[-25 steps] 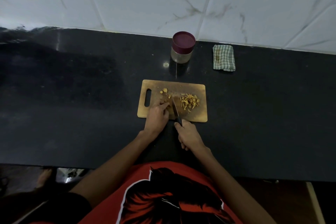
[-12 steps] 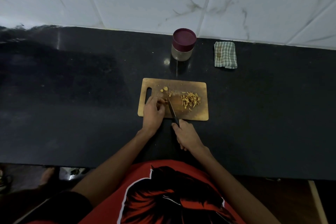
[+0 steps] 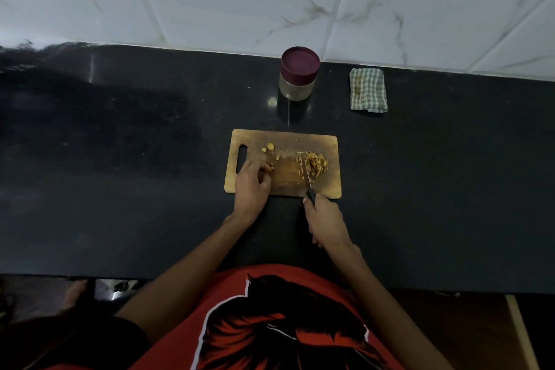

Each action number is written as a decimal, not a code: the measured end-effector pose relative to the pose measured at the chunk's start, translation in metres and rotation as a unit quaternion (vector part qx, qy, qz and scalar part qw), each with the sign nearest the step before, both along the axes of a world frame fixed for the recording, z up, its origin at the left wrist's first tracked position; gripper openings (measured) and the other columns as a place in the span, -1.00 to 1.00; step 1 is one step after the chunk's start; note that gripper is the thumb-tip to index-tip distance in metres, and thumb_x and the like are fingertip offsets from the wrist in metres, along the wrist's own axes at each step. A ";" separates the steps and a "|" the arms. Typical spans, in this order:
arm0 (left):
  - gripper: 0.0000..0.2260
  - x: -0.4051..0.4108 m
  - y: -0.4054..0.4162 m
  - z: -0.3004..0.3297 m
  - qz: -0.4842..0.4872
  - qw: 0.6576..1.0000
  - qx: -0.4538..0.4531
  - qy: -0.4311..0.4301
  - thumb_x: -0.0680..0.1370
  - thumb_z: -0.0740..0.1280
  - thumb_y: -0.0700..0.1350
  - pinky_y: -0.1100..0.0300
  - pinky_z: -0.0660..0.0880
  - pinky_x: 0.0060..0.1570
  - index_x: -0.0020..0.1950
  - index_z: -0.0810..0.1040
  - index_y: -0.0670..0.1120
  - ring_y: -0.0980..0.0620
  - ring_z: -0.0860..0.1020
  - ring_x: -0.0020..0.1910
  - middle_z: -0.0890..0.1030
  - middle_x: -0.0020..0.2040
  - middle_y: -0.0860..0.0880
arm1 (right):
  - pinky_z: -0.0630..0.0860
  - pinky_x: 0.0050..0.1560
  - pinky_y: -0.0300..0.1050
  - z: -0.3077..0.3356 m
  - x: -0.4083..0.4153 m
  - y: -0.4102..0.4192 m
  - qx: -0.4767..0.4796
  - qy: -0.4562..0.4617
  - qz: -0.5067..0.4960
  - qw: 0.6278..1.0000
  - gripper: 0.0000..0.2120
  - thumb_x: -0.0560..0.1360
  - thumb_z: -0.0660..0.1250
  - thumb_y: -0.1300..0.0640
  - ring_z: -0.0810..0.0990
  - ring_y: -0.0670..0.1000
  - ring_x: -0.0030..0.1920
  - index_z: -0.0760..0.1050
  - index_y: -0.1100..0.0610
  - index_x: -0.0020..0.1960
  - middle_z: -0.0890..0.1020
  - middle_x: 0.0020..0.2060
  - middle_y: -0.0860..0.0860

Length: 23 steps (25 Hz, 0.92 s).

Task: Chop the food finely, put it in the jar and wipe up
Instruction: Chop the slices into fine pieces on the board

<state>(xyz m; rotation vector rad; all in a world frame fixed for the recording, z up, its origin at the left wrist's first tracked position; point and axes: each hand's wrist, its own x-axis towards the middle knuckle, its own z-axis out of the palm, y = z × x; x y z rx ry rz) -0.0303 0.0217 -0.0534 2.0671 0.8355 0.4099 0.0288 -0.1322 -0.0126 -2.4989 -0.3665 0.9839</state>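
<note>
chopping's partway: yellowish chopped food pile [image 3: 313, 163] on the wooden cutting board [image 3: 327, 183], right hand [image 3: 326, 221] gripping the black-handled knife [image 3: 307, 180], left hand [image 3: 251, 182] pinching an uncut bit. maroon-lidded jar [image 3: 298, 73] closed, checked cloth [image 3: 368, 89] unused.

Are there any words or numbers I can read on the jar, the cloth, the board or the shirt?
None: no word, number or brand can be read anywhere.
jar: no label shows, only a plain maroon lid.
checked cloth: pattern only.
cutting board: no marks.
knife: too small to tell.
red shirt: a printed picture, no letters visible.
</note>
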 end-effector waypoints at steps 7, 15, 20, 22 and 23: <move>-0.85 0.009 -0.001 0.007 -0.040 0.999 0.011 0.005 0.53 0.29 -0.29 0.50 0.41 -0.14 0.03 0.57 -0.11 0.23 0.47 -0.17 0.48 0.05 0.04 | 0.61 -0.03 0.17 0.006 0.003 -0.004 0.011 -0.054 0.005 0.998 -0.71 0.67 0.03 -0.11 0.65 0.10 -0.12 0.40 0.06 0.05 0.60 -0.14 0.06; -0.60 0.017 -0.015 0.027 -0.108 0.992 0.061 0.018 0.51 0.25 -0.31 0.47 0.41 -0.22 0.30 0.45 0.01 0.22 0.40 -0.13 0.35 0.16 0.07 | 0.47 -0.04 0.00 0.009 0.005 -0.013 0.004 -0.151 0.025 0.988 -0.78 0.65 0.13 -0.08 0.61 0.08 0.02 0.43 0.03 0.15 0.58 -0.05 0.00; -0.53 0.024 -0.017 0.025 -0.151 0.982 0.096 0.059 0.51 0.25 -0.29 0.34 0.40 -0.14 0.37 0.39 0.07 0.14 0.40 -0.03 0.33 0.27 -0.05 | 0.57 0.01 0.07 0.006 0.007 -0.015 0.015 -0.168 0.009 0.986 -0.82 0.62 0.23 -0.06 0.62 0.03 -0.02 0.43 0.01 0.14 0.60 -0.05 -0.01; -0.55 0.027 -0.018 0.023 -0.156 0.980 0.108 0.063 0.51 0.25 -0.28 0.27 0.43 -0.13 0.35 0.40 0.07 0.08 0.46 -0.04 0.32 0.28 -0.07 | 0.57 0.02 0.07 0.007 0.008 -0.017 0.017 -0.176 0.004 0.984 -0.80 0.61 0.24 -0.05 0.61 0.03 0.00 0.44 0.01 0.17 0.60 -0.03 0.00; -0.56 0.029 -0.019 0.023 -0.159 0.978 0.119 0.066 0.51 0.24 -0.27 0.23 0.45 -0.11 0.34 0.40 0.06 0.06 0.47 -0.02 0.32 0.28 -0.07 | 0.57 0.03 0.07 0.008 0.008 -0.018 0.016 -0.177 0.004 0.984 -0.80 0.61 0.25 -0.04 0.61 0.02 0.00 0.44 0.01 0.18 0.60 -0.03 -0.01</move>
